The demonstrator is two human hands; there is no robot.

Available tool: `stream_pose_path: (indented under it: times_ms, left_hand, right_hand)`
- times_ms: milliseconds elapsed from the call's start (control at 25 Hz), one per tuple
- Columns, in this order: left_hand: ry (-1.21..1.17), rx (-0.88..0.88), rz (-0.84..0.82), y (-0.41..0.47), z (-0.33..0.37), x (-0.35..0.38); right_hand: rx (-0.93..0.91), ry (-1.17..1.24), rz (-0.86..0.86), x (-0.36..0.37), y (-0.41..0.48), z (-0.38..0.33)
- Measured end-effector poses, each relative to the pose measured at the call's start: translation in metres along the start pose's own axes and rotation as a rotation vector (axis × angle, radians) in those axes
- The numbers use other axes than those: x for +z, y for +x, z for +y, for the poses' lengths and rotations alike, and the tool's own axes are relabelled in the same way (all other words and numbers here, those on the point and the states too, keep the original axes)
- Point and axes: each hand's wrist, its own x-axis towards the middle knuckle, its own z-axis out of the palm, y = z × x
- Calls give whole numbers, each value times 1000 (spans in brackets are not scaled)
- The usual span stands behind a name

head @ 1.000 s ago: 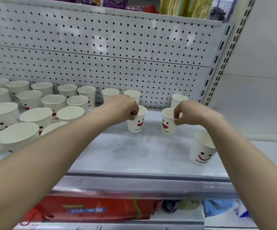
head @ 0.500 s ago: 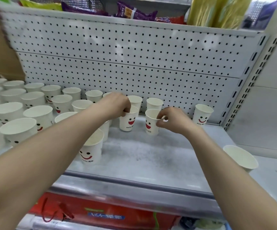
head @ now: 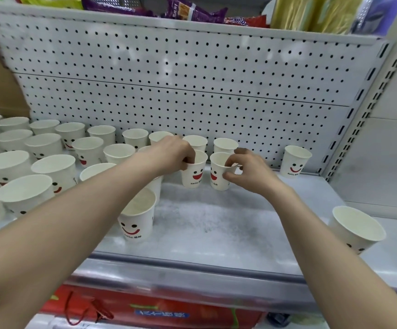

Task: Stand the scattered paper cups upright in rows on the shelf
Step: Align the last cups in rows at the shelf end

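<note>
Many white paper cups with red smiley faces stand upright in rows on the left of the grey shelf (head: 216, 224). My left hand (head: 173, 154) pinches the rim of one smiley cup (head: 195, 172) standing in the second row. Just to its right, my right hand (head: 247, 169) pinches the rim of another cup (head: 217, 174), which also stands on the shelf. A lone cup (head: 296, 161) stands at the back right. One cup (head: 137, 216) stands near the front, under my left forearm. A further cup (head: 356, 227) stands at the far right front.
A white pegboard back panel (head: 192, 86) closes the shelf behind the cups, with a slotted upright (head: 359, 115) at its right. Snack packets (head: 192, 10) lie on the shelf above. A red bag (head: 145, 309) sits below the shelf's front lip.
The view has shifted left and up, showing more of the rows. Both hands carried their cups left into the second row and still pinch them.
</note>
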Motion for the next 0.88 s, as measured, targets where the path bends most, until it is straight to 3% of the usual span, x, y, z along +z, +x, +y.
stream_pose_path:
  times_ms: [360, 880]
  left_hand:
    - [-96, 4, 53, -1, 1, 0]
    - [-60, 61, -4, 0, -6, 1]
  right_hand:
    - [-36, -111, 75, -5, 2, -8]
    - [-25, -170, -30, -8, 3, -11]
